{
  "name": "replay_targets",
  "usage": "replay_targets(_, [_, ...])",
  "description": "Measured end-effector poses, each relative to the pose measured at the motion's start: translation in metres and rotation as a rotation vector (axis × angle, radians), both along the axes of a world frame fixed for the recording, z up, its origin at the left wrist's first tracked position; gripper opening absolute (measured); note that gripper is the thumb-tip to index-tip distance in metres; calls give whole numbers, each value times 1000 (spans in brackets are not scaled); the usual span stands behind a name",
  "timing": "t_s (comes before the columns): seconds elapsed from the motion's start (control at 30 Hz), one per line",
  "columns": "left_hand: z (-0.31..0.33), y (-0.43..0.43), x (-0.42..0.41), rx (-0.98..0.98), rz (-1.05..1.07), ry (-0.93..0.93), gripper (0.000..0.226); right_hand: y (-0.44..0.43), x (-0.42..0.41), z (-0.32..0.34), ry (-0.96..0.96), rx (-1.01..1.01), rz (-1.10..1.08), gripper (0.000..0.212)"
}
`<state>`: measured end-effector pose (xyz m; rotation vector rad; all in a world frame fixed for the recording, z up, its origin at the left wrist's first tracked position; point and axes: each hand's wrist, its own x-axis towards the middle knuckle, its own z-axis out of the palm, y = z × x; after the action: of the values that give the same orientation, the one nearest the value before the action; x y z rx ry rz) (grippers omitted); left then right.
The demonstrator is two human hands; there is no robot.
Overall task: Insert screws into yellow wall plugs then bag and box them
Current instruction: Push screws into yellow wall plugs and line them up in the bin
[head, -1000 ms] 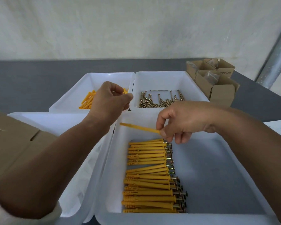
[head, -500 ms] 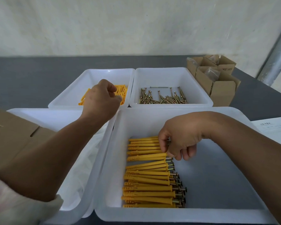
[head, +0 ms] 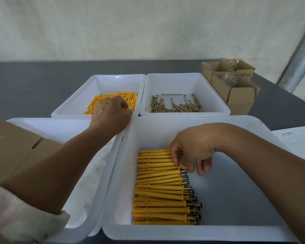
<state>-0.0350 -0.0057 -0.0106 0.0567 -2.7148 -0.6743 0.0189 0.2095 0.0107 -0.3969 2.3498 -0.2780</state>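
Note:
Loose yellow wall plugs [head: 128, 98] lie in the far left white bin [head: 99, 81]. My left hand [head: 111, 113] reaches into that bin, its curled fingers pinching at a plug there. Loose brass screws [head: 174, 106] fill the far right white bin [head: 183, 80]. Several assembled plugs with screws [head: 158, 191] are stacked in a neat row in the near right bin [head: 236, 199]. My right hand [head: 192, 152] is at the far end of that row, thumb and fingers curled round the screw end of the top assembled plug.
The near left white bin [head: 48, 124] holds clear plastic bags [head: 93, 173]. A flattened cardboard box [head: 11, 147] lies at the left. Small open cardboard boxes [head: 236, 90] with bags stand at the back right. A printed sheet [head: 299, 140] lies on the right.
My right hand carried an assembled plug down onto the far end of the row. My left hand moved forward and down into the loose plugs.

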Motion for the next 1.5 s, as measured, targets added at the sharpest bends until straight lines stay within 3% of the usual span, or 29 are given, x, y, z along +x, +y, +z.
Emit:
replay_targets(0.23, [0,4,-9,-122,16,-87,21,4,-3,12,150,-157,-50,8])
replay_targets(0.4, [3,5,-26,-230,15,-255,23,9,-12,19,557,-370,-200,12])
replay_targets(0.47, [4,5,-35,-341,-28,-352,35,13,-19,18,726,-381,-256,13])
replay_targets(0.57, [8,7,-43,-358,-19,-420,48,22,-30,12,850,-339,-354,14])
replay_targets(0.87, [7,9,-57,-346,-62,-517,40,31,-69,2,795,-306,-487,13])
replay_targets(1.0, [5,10,-60,-364,-11,-525,38,27,-85,1,691,-134,-456,19])
replay_targets(1.13, [3,9,-64,-372,-5,-471,31,16,-95,5,585,154,-290,31])
replay_targets(1.27, [-2,4,-70,-285,5,-431,18,7,-106,5,581,215,-216,33])
replay_targets(1.37, [-7,0,-74,-316,28,-437,41,1,-118,-1,560,238,-207,36])
replay_targets(1.5, [-10,-3,-78,-307,54,-446,46,-2,-128,-8,488,291,-161,37])
